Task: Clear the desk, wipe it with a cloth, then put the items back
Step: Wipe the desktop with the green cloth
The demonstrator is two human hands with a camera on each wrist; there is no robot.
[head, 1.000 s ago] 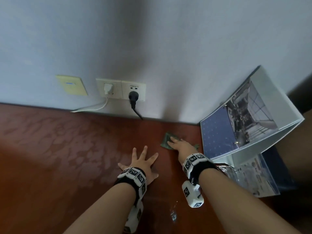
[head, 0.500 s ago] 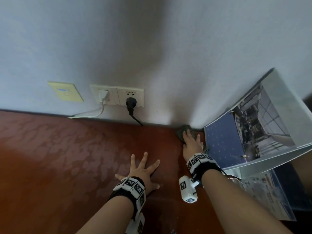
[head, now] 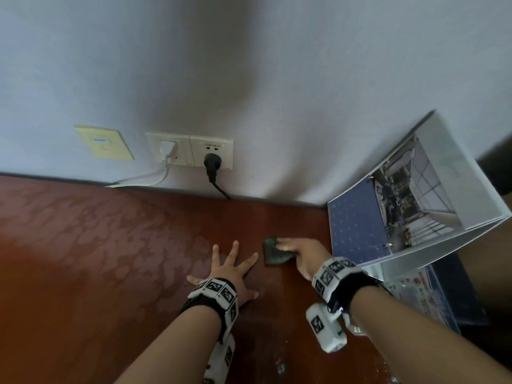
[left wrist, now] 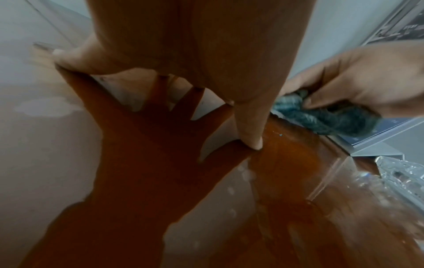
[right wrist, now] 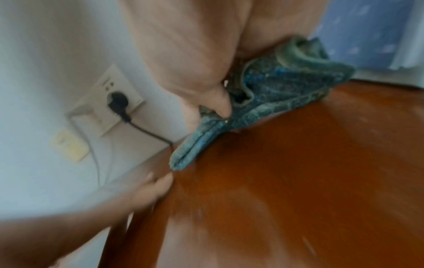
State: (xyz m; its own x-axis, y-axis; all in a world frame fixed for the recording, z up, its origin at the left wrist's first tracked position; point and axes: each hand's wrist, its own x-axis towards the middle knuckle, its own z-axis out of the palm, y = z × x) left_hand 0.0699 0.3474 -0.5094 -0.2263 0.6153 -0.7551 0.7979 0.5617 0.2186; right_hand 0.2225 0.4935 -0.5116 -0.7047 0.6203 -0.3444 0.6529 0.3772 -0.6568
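Observation:
The reddish-brown desk (head: 83, 273) shows damp streaks on its left half. My left hand (head: 230, 270) lies flat on it with the fingers spread, holding nothing. Just to its right, my right hand (head: 302, 256) grips a crumpled teal cloth (head: 273, 254) and presses it onto the desk. The right wrist view shows the thumb pinching the cloth (right wrist: 275, 87) against the wood. In the left wrist view the cloth (left wrist: 332, 117) sits under the curled fingers of the right hand (left wrist: 367, 76), close to the binder's edge.
An open white ring binder (head: 410, 200) leans against the wall at the right, with a clear plastic sleeve of papers (head: 421, 297) below it. The wall holds a double socket (head: 191, 149) with a black plug (head: 212, 162), a white plug and cable, and a yellow plate (head: 104, 141).
My right hand pushed the cloth back to the wall by the binder, then pulled it toward me and left. The left hand stayed flat in place.

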